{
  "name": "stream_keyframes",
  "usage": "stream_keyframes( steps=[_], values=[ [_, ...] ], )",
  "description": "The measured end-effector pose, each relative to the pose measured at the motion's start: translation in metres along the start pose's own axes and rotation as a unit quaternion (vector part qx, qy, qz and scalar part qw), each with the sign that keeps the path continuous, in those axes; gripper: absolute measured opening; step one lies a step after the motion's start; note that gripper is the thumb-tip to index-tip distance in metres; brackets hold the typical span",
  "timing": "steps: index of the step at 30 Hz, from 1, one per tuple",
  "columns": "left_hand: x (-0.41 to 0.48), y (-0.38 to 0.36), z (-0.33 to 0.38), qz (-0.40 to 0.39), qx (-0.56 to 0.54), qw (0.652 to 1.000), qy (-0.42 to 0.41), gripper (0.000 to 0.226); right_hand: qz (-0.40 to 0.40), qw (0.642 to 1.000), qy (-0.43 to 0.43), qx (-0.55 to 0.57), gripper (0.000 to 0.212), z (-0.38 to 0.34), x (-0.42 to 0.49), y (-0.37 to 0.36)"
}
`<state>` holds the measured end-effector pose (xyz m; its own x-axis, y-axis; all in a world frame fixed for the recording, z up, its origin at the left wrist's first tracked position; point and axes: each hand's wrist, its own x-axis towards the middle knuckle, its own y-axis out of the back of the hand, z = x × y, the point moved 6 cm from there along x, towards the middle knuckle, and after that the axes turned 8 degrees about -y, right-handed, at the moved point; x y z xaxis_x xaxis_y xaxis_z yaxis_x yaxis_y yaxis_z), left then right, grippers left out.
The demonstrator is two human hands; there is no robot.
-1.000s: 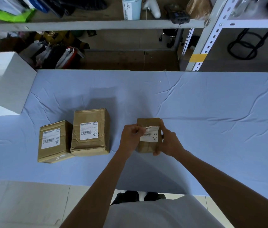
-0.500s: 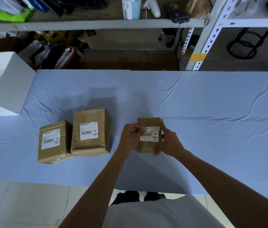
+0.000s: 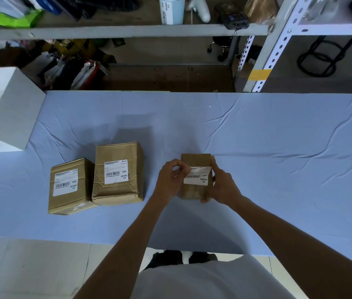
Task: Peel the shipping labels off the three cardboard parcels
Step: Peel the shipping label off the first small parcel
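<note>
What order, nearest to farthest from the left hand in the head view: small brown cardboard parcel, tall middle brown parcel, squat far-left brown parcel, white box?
1. Small brown cardboard parcel: left hand pinches its white label.
2. Tall middle brown parcel, leftward.
3. Squat far-left brown parcel, farther left.
4. White box, farthest left.

Left parcel (image 3: 84, 190), left label (image 3: 66, 182): "16/42" at top right, then "MX" and "MXRC 03" at lower right, beside a barcode.

Middle parcel (image 3: 116, 193), middle label (image 3: 115, 171): "29/42", "MX", "MXRC 03" in the same layout. The digits under the barcode are too small to read.

Right parcel (image 3: 195, 160), right label (image 3: 197, 176): "42/42", "MX", "MXRC 03". The left part of this label is hidden.

Bottle (image 3: 176, 9) on the shelf, bottle label (image 3: 166, 9): "MX" and "MXRC 03", printed sideways.

The fine print on all labels is illegible.
</note>
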<state>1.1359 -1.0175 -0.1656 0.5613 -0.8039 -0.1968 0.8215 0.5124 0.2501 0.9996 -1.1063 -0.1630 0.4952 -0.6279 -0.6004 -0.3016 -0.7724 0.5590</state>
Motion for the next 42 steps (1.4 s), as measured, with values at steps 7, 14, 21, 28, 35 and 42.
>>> stream_keyframes(
  steps=[7,14,21,28,35,42],
  values=[
    [-0.001,0.001,0.001,-0.003,-0.023,1.000,-0.003,0.016,0.005,1.000,0.000,-0.009,0.126,0.000,0.001,-0.001],
    [-0.001,0.003,0.005,0.002,-0.022,0.999,-0.027,0.014,0.001,1.000,-0.001,-0.001,0.134,-0.001,0.000,-0.001],
    [-0.002,0.002,0.010,-0.006,-0.022,0.999,-0.044,0.019,0.001,1.000,-0.002,0.000,0.129,-0.001,-0.001,0.000],
    [0.002,0.003,0.002,-0.032,-0.039,0.998,-0.025,0.022,-0.003,1.000,-0.005,0.004,0.130,-0.001,0.000,-0.001],
    [0.003,0.003,0.002,-0.039,-0.044,0.998,-0.016,0.020,0.000,1.000,-0.004,0.008,0.132,0.000,0.000,-0.001],
    [0.001,0.002,0.006,-0.033,-0.054,0.998,-0.020,0.017,0.003,1.000,-0.006,0.010,0.132,0.001,0.000,-0.001]
  ],
)
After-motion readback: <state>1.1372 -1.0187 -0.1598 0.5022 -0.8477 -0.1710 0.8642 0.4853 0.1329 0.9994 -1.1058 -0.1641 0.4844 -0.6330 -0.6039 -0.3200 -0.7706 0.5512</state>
